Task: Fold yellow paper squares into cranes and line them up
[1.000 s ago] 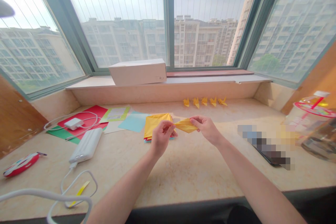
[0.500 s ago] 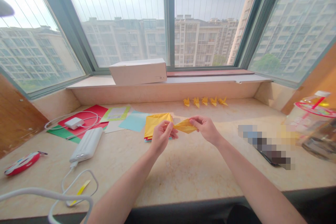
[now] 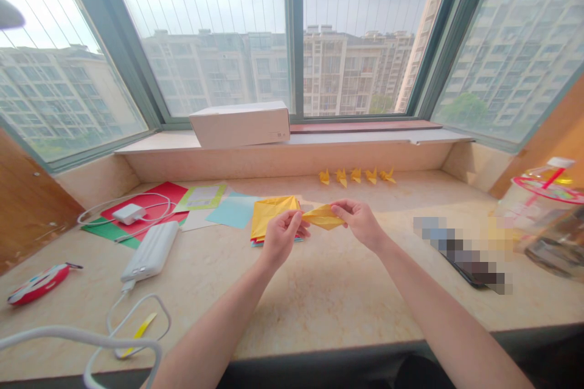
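Observation:
A piece of folded yellow origami paper [image 3: 323, 217] is stretched between my hands, above the counter. My left hand [image 3: 283, 233] pinches its left end between thumb and fingers. At the opposite end, my right hand [image 3: 356, 222] grips it the same way. Just behind my left hand lies a stack of paper [image 3: 272, 213], yellow on top with red and blue edges showing below. Several small yellow paper cranes [image 3: 356, 176] stand in a row near the back of the counter.
To the left are coloured sheets [image 3: 235, 209], a white charger [image 3: 129, 213], a white power bank [image 3: 151, 250] with cables, and a red-and-white object [image 3: 40, 284]. A pixelated phone-like item [image 3: 465, 261] and a drink cup [image 3: 524, 206] stand right. A white box [image 3: 241, 126] rests on the sill.
My hands and the folded yellow paper have barely moved. My right fingers have shifted slightly on the paper's right end.

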Demonstrator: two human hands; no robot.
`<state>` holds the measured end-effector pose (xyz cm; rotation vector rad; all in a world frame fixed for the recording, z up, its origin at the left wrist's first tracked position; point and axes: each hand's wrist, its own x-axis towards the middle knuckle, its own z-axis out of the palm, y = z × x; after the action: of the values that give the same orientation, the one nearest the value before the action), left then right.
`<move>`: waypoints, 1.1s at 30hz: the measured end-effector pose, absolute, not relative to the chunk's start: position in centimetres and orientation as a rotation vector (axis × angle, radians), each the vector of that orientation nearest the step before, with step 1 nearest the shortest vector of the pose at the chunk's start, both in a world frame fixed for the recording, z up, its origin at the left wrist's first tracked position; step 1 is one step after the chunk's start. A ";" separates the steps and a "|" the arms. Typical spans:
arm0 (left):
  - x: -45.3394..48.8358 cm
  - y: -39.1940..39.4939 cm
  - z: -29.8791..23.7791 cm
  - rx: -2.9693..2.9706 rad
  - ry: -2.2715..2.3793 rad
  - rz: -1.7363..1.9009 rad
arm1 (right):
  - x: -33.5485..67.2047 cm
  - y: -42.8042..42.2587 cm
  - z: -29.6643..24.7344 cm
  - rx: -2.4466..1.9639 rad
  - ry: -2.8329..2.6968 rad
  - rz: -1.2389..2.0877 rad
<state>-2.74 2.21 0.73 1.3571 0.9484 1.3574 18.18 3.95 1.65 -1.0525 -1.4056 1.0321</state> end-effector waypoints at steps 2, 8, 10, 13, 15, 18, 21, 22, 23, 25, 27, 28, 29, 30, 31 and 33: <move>-2.7 2.2 0.7 1.371 0.964 1.352 | 18.2 4.0 1.6 -1.049 -1.407 1.034; -2.6 2.2 0.6 1.414 0.978 1.383 | 18.2 4.0 1.6 -1.041 -1.407 1.044; -2.6 2.2 0.5 1.434 0.980 1.396 | 18.3 4.0 1.6 -1.048 -1.407 1.045; -2.5 2.1 0.6 1.456 0.978 1.413 | 18.3 4.0 1.5 -1.054 -1.404 1.045; -2.6 2.0 0.6 1.462 0.975 1.419 | 18.3 4.1 1.5 -1.051 -1.401 1.045; -2.6 1.9 0.8 1.458 0.972 1.420 | 18.3 4.1 1.5 -1.045 -1.395 1.050; -2.6 1.9 0.8 1.452 0.981 1.416 | 18.3 4.1 1.5 -1.039 -1.393 1.055; -2.6 2.0 0.8 1.451 0.984 1.413 | 18.3 4.1 1.5 -1.036 -1.395 1.055; -2.5 2.0 0.7 1.452 0.986 1.409 | 18.3 4.1 1.5 -1.034 -1.398 1.053; -2.5 2.0 0.7 1.456 0.989 1.408 | 18.4 4.2 1.4 -1.032 -1.407 1.045; -2.5 2.0 0.7 1.458 0.995 1.414 | 18.4 4.2 1.3 -1.034 -1.410 1.034; -2.6 2.0 0.7 1.459 1.002 1.419 | 18.3 4.2 1.2 -1.036 -1.411 1.030; -2.7 1.9 0.7 1.466 1.015 1.424 | 18.3 4.1 1.2 -1.038 -1.413 1.026; -2.8 1.9 0.6 1.488 1.036 1.422 | 18.2 4.1 1.1 -1.041 -1.420 1.024; -3.0 1.9 0.6 1.534 1.063 1.408 | 18.1 4.0 1.1 -1.047 -1.432 1.022; -3.2 1.9 0.7 1.686 1.123 1.341 | 18.0 3.8 1.1 -1.054 -1.466 1.021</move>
<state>-3.22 1.87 0.67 1.6861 1.1233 1.3406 17.96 3.81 1.07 -1.0536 -1.4665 1.0206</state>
